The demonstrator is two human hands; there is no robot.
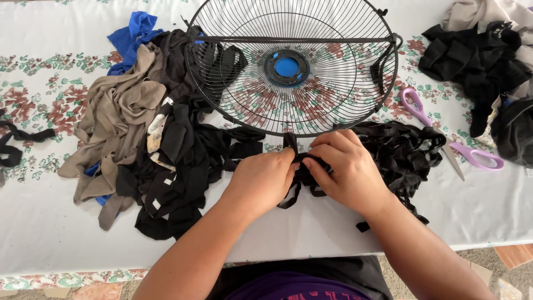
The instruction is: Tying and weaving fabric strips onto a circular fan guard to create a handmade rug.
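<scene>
A round black wire fan guard [288, 72] with a blue hub [286, 67] lies on the floral tablecloth [44, 222]. At its near rim, a black fabric strip [300, 166] is looped over the wire. My left hand [261, 180] and my right hand [347, 172] meet just below the rim, both pinching that strip, fingertips almost touching. Its loose ends hang down between my wrists.
A heap of black, beige and blue fabric scraps [144, 139] lies left of the guard. More black strips [405, 150] sit to the right, beside purple-handled scissors [444, 141]. Dark clothing [483, 61] is piled at the far right. The table's near edge is close to my body.
</scene>
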